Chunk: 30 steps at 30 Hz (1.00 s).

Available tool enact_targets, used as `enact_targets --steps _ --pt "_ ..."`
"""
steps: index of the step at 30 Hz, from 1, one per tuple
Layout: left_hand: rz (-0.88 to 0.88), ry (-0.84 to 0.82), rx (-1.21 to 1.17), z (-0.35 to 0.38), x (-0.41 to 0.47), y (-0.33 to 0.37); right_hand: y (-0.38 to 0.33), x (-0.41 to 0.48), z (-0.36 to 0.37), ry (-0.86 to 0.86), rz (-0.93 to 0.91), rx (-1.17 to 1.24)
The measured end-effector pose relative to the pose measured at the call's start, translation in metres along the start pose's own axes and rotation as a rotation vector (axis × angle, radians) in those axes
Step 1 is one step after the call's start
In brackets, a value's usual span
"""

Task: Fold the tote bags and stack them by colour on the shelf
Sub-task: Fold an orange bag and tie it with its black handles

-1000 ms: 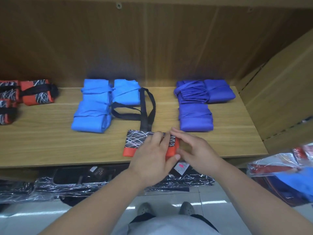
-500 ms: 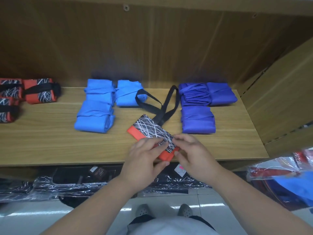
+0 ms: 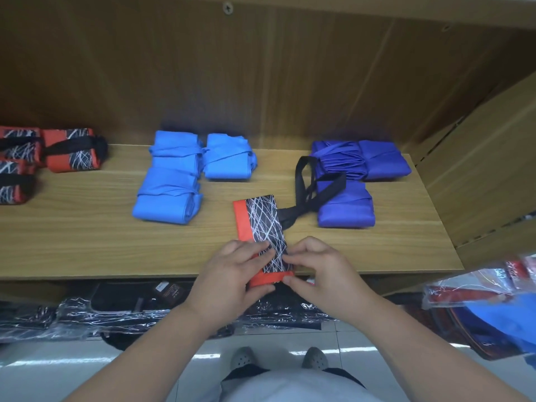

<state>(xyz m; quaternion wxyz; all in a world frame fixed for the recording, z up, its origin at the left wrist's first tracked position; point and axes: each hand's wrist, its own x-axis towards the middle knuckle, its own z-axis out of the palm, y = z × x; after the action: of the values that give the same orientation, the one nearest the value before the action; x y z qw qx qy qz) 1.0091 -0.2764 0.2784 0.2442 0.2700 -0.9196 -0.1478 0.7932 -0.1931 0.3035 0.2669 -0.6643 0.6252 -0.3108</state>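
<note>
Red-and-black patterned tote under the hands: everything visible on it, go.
The patterned tote is thin-looking orange-red fabric with a black panel of white scribbled lines, folded into a narrow flat strip. It lies on the wooden shelf, its near end at the front edge. Its black straps trail back-right over a folded dark-blue bag. The left hand grips the near end; the right hand pinches it from the other side.

Near end of folded tote [image 3: 262,224] covered — leftmost orange bags [image 3: 14,169] cropped.
</note>
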Motion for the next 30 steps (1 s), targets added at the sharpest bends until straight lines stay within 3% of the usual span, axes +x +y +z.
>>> enact_targets --steps 3,6,16,23,30 --pt "0.033 -0.069 0.051 -0.005 -0.006 -0.009 -0.001 0.002 0.001 0.000 -0.072 -0.045" --pt "0.039 -0.024 -0.012 -0.010 -0.004 -0.011 -0.005 0.006 0.001 0.036 -0.172 -0.126" --pt "-0.242 -0.030 -0.287 -0.034 0.006 -0.006 -0.016 0.031 -0.009 -0.080 -0.243 -0.366" --pt "-0.452 0.040 -0.454 -0.033 0.006 -0.003 -0.029 0.042 0.003 -0.072 -0.037 -0.240" --pt "-0.462 0.095 -0.399 -0.039 0.019 -0.011 -0.026 0.052 0.004 0.039 0.047 -0.143"
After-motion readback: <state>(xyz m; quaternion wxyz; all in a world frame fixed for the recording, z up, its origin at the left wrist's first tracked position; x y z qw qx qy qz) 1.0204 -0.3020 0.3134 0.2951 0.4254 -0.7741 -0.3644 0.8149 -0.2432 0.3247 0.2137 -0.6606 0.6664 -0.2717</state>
